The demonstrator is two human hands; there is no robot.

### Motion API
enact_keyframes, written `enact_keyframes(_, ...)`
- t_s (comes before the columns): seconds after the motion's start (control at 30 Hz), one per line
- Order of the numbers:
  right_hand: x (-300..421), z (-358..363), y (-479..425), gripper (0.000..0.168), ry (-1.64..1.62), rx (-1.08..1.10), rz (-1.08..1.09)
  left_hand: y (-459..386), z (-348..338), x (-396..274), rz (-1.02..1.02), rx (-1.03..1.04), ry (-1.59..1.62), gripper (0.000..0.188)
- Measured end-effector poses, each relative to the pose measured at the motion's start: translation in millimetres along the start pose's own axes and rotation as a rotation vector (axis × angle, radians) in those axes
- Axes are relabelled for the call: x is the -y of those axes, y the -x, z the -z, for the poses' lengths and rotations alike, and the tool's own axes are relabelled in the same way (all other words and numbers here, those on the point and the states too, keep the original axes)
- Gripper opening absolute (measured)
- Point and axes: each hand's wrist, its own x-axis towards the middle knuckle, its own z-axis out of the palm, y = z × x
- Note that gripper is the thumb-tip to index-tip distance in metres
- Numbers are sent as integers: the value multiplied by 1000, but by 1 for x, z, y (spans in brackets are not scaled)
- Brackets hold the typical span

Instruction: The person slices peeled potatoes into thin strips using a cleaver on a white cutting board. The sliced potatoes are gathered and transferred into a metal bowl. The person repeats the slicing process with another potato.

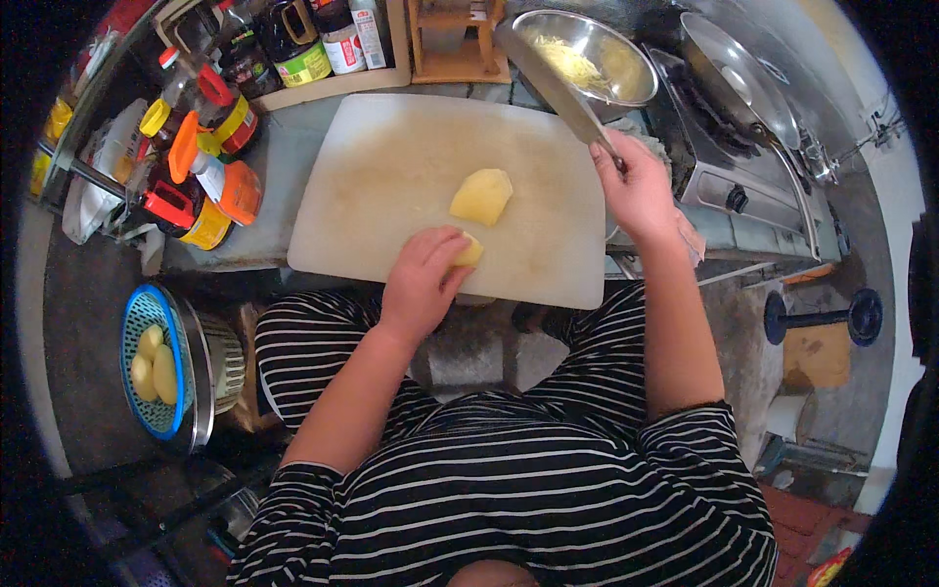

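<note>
My right hand grips the handle of a kitchen knife, likely a cleaver, raised over the far right corner of the white cutting board. The blade points up and away to the left, partly in front of a steel bowl. Near the board's front edge, my left hand holds a peeled potato piece, its fingers covering much of it. Just beyond lies a larger peeled potato piece, apart from both hands.
Shredded potato lies in the steel bowl at the back right. Beside it, a wok sits on a gas stove. Bottles crowd the counter's left. Several peeled potatoes rest in a blue basket at lower left.
</note>
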Motion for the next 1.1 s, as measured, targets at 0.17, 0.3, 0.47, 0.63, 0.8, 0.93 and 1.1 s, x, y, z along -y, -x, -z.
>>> enact_keyframes(0.17,34,17,19,19,-58,138,258,-9,-6,-9,12,-40,3,29)
enact_keyframes(0.3,49,16,38,13,7,446,240,-14,-7,-6,-3,-29,14,25)
enact_keyframes(0.47,56,15,53,13,81,637,136,-17,-11,-2,22,-3,-37,21)
enact_keyframes(0.63,49,16,48,14,109,708,121,-23,-11,-6,10,-24,-30,17)
enact_keyframes(0.8,48,14,45,13,105,721,128,-24,-10,-7,25,-31,-10,18)
enact_keyframes(0.93,50,11,45,12,138,726,151,-25,-9,-5,15,-24,9,18)
enact_keyframes(1.1,46,-4,44,12,111,711,169,-22,-10,-4,40,-21,14,18)
